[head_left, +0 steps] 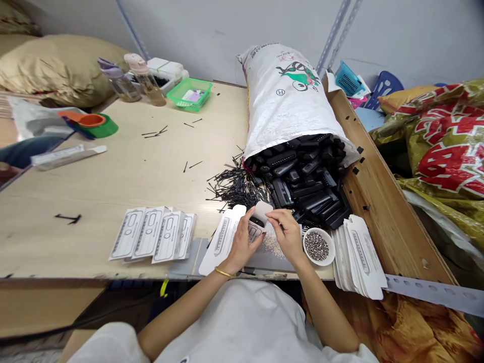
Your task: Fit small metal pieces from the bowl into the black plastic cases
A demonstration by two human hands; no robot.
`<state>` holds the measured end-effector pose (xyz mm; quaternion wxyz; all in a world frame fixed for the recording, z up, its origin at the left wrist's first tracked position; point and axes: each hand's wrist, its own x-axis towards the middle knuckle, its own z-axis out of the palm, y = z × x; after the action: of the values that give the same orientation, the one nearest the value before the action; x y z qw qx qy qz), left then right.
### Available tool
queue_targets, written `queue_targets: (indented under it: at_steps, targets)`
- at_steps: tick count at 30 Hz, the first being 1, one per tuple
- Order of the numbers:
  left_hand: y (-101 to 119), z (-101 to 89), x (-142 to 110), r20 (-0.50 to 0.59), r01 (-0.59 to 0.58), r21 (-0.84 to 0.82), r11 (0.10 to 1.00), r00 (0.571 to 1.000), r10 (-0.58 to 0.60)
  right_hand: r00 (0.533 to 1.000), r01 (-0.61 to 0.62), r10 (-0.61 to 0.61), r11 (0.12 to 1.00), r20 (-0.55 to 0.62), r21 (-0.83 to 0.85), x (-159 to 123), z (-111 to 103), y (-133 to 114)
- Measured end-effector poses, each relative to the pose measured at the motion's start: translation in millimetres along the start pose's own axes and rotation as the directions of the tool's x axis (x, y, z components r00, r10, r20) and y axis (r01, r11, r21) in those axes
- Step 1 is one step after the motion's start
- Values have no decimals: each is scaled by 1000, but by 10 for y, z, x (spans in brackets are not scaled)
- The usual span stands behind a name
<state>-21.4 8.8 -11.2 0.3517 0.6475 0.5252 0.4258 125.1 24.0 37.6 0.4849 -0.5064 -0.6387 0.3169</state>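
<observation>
My left hand is wrapped round a small white printed box, whose end faces me with a black plastic part inside the opening. With thumb and fingers pinched, my right hand grips the box's raised end flap. Just left of my left hand lies a flat white carton with a printed drawing. A white bowl of small metal pieces stands right of my right hand. Small beige bits are scattered on the grey mat below my hands.
Finished-looking printed boxes lie in a row at left. Black plastic parts spill from a white sack, beside a heap of thin black sticks. Flat cartons are stacked at right, along a wooden side board. A green basket stands behind.
</observation>
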Motion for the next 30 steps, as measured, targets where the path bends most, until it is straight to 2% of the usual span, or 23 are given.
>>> queue_targets:
  at_steps: [2,4,6,7,9,12,16,18,21,23,25,27,28,30]
  targets:
    - [-6,-24,-2,22,-13,-5,1000,1000,13,993,-97,102,992,-59,82,18,70,112]
    - [-2,-50,3,102,-35,-20,999,994,37,979,-193,201,966,-25,173,30,177,206]
    - [8,-74,13,183,-30,-50,998,982,38,971,-234,240,958,-13,168,1,306,245]
    - [15,-83,19,208,-4,-79,997,978,20,974,-215,222,967,-41,135,-34,369,242]
    - [31,-95,27,232,79,-159,984,972,-40,987,-103,109,993,-121,56,-129,467,204]
    - [72,-97,22,246,166,-224,960,963,-109,989,48,-48,999,-143,-6,-250,511,129]
    - [140,-69,5,246,177,-167,970,960,-133,978,-28,32,999,-209,19,-281,482,127]
    - [151,-45,-17,255,170,-155,973,959,-127,975,12,-11,1000,-223,2,-322,509,181]
    - [104,-42,-86,238,214,-102,972,953,-185,983,69,-70,998,-169,-16,-497,602,293]
    - [31,-118,-134,231,255,-58,965,944,-236,996,-19,21,1000,-89,24,-641,649,353]
    - [-67,-294,-144,173,298,34,954,938,-299,993,-116,118,990,-11,80,-738,648,382]
    - [-189,-550,-89,19,352,190,917,932,-361,985,-170,170,976,16,133,-748,595,388]
    - [-257,-689,-40,-77,370,273,888,929,-363,982,-186,187,972,9,145,-720,554,388]
    - [-396,-933,70,-231,365,453,813,929,-289,976,-215,219,967,-13,135,-625,463,394]
